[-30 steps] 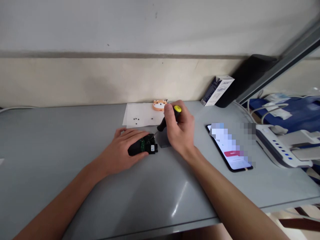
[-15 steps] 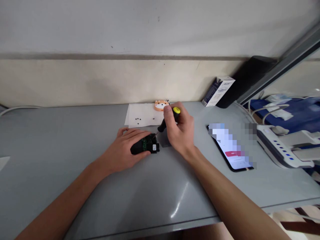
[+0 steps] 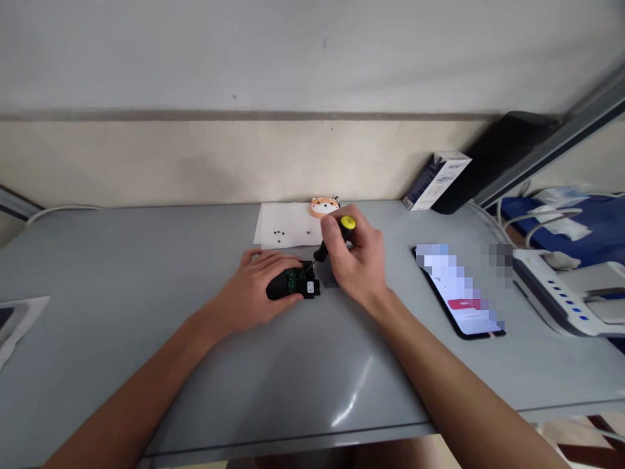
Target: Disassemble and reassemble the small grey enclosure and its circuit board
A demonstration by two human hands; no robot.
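My left hand [image 3: 254, 290] lies over a small black device [image 3: 294, 284] with a green circuit board showing, gripping it against the grey table [image 3: 146, 312]. My right hand [image 3: 359, 260] is closed round a black screwdriver with a yellow cap [image 3: 336, 234], its tip pointing down at the device. Just behind lies a white paper sheet [image 3: 286, 225] with several tiny dark screws [image 3: 279, 232] on it.
An orange animal-shaped trinket [image 3: 324, 206] sits at the paper's far edge. A lit phone [image 3: 459, 296] lies to the right, a small box [image 3: 437, 179] leans near the wall, and a white and blue appliance [image 3: 561, 290] with cables stands at the far right. White packaging [image 3: 17, 319] is at the left edge.
Both hands keep their grips on the device and the screwdriver. The view has shifted a little, bringing the packaging at the left edge into sight.
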